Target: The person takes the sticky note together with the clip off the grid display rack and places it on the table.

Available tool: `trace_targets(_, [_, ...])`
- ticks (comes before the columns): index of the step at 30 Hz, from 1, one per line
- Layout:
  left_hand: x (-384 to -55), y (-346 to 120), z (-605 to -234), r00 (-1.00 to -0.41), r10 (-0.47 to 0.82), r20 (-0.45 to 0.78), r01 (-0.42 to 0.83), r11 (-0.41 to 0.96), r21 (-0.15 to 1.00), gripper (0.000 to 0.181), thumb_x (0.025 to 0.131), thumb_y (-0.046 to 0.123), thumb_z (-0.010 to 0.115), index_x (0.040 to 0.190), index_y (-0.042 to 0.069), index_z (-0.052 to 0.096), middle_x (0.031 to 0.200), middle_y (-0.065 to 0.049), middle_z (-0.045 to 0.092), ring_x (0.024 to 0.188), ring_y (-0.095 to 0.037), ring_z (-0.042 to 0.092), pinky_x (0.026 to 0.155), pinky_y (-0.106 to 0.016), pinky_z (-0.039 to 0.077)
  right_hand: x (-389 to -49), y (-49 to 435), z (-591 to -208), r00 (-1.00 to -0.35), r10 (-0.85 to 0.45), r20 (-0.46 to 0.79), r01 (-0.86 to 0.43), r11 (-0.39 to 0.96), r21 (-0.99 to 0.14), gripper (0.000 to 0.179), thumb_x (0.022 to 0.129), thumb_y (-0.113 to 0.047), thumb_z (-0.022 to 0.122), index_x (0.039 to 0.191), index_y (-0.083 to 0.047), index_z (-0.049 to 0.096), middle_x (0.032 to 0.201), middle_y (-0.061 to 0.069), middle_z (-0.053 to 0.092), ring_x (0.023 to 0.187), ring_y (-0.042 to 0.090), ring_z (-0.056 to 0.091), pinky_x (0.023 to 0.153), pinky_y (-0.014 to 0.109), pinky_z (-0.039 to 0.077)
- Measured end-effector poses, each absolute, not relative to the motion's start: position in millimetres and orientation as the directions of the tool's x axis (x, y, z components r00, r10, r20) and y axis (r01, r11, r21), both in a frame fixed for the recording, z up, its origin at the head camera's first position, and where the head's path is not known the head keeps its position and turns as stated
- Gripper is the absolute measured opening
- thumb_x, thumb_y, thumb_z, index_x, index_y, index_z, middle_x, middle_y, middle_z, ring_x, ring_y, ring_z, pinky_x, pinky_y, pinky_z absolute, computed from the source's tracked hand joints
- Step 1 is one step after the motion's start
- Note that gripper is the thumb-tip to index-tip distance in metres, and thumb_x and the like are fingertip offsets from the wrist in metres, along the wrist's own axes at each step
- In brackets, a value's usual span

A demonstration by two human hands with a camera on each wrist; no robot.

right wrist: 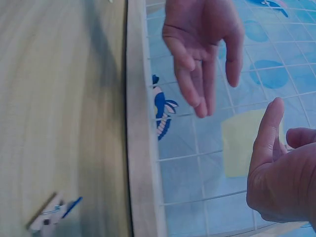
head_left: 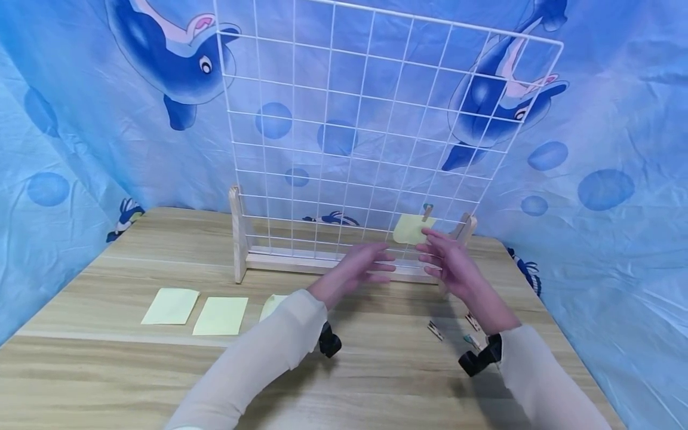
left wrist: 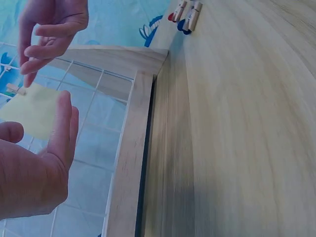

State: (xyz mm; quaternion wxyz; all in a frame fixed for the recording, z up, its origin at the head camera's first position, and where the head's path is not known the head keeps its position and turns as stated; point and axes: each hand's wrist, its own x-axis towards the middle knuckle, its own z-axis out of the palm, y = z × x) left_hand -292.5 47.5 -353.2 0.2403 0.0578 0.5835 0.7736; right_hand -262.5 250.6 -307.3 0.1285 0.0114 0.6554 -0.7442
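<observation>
A pale yellow sticky note (head_left: 409, 229) hangs low on the right part of the white wire grid (head_left: 451, 24). A wooden clothespin (head_left: 427, 212) with a green piece clips its top edge to the wire. My right hand (head_left: 450, 263) is right at the note's lower right corner, fingers loosely extended and holding nothing. To the left and slightly lower, my left hand (head_left: 361, 269) reaches toward the note with fingers extended, also with nothing in it. In the left wrist view, the note (left wrist: 34, 108) shows behind and between both hands.
Wooden feet (head_left: 237, 233) and a bottom bar hold the grid upright on the wood-grain table (head_left: 376, 382). Two yellow notes (head_left: 221, 316) lie at left; another (head_left: 271, 306) is partly behind my left sleeve. Several clothespins (head_left: 436, 330) lie near my right forearm. A blue dolphin-print curtain (head_left: 607, 251) surrounds the table.
</observation>
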Motion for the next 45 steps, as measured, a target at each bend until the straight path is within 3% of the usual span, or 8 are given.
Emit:
trace_targets(8, [-298.9, 60.4, -352.7, -0.846, 0.487, -0.216, -0.385, -0.278, 0.880, 0.045, 0.093, 0.030, 0.044, 0.133, 0.009, 0.036, 0.129, -0.023, 0.045, 0.115, -0.037, 0.047, 0.090, -0.049, 0.043, -269.1, 251.4, -294.4, -0.972, -0.190, -0.136, 0.171, -0.181, -0.968, 0.051, 0.093, -0.032, 0.047, 0.139, -0.023, 0.028, 0.101, -0.002, 0.060, 0.077, 0.008, 0.061, 0.062, 0.019, 0.053])
trace_targets(14, [-302.3, 69.4, -353.4, -0.838, 0.495, -0.230, -0.416, -0.308, 0.855, 0.047, 0.092, 0.031, 0.046, 0.132, 0.009, 0.037, 0.123, -0.022, 0.051, 0.115, -0.038, 0.046, 0.091, -0.049, 0.042, -273.8, 250.1, -288.1, -0.977, -0.183, -0.108, 0.148, -0.221, -0.964, 0.053, 0.091, -0.033, 0.050, 0.139, -0.023, 0.030, 0.110, 0.002, 0.055, 0.074, 0.008, 0.059, 0.057, 0.018, 0.051])
trace_targets(23, [-304.0, 79.7, -353.5, -0.818, 0.525, -0.234, -0.451, -0.336, 0.827, 0.050, 0.092, 0.031, 0.046, 0.135, 0.011, 0.031, 0.132, -0.025, 0.041, 0.116, -0.038, 0.045, 0.093, -0.049, 0.040, -277.1, 247.9, -278.2, -0.986, -0.150, -0.078, 0.120, -0.297, -0.947, 0.056, 0.092, -0.029, 0.050, 0.141, -0.024, 0.024, 0.111, 0.002, 0.054, 0.072, 0.009, 0.059, 0.057, 0.020, 0.052])
trace_targets(30, [-305.9, 82.0, -355.3, -0.812, 0.547, -0.204, -0.441, -0.347, 0.828, 0.051, 0.094, 0.030, 0.043, 0.138, 0.012, 0.028, 0.133, -0.025, 0.040, 0.118, -0.038, 0.043, 0.093, -0.048, 0.041, -283.0, 247.5, -273.8, -0.986, -0.142, -0.084, 0.119, -0.254, -0.960, 0.058, 0.092, -0.029, 0.048, 0.142, -0.023, 0.019, 0.116, 0.002, 0.054, 0.075, 0.010, 0.058, 0.061, 0.020, 0.051])
trace_targets(39, [-310.3, 86.2, -354.6, -0.812, 0.547, -0.205, -0.468, -0.400, 0.788, 0.049, 0.092, 0.030, 0.046, 0.136, 0.013, 0.031, 0.127, -0.021, 0.048, 0.117, -0.036, 0.045, 0.095, -0.048, 0.039, -294.6, 241.2, -274.3, -0.977, -0.175, -0.120, 0.157, -0.210, -0.965, 0.059, 0.093, -0.027, 0.046, 0.143, -0.021, 0.015, 0.100, -0.002, 0.063, 0.075, 0.009, 0.058, 0.065, 0.022, 0.049])
trace_targets(45, [-310.4, 86.6, -355.0, -0.831, 0.513, -0.214, -0.466, -0.433, 0.771, 0.046, 0.091, 0.027, 0.049, 0.132, 0.011, 0.037, 0.124, -0.020, 0.051, 0.112, -0.032, 0.051, 0.092, -0.043, 0.044, -297.8, 238.4, -277.6, -0.980, -0.159, -0.120, 0.154, -0.223, -0.963, 0.058, 0.095, -0.029, 0.043, 0.143, -0.020, 0.013, 0.097, -0.003, 0.065, 0.070, 0.009, 0.060, 0.063, 0.021, 0.050])
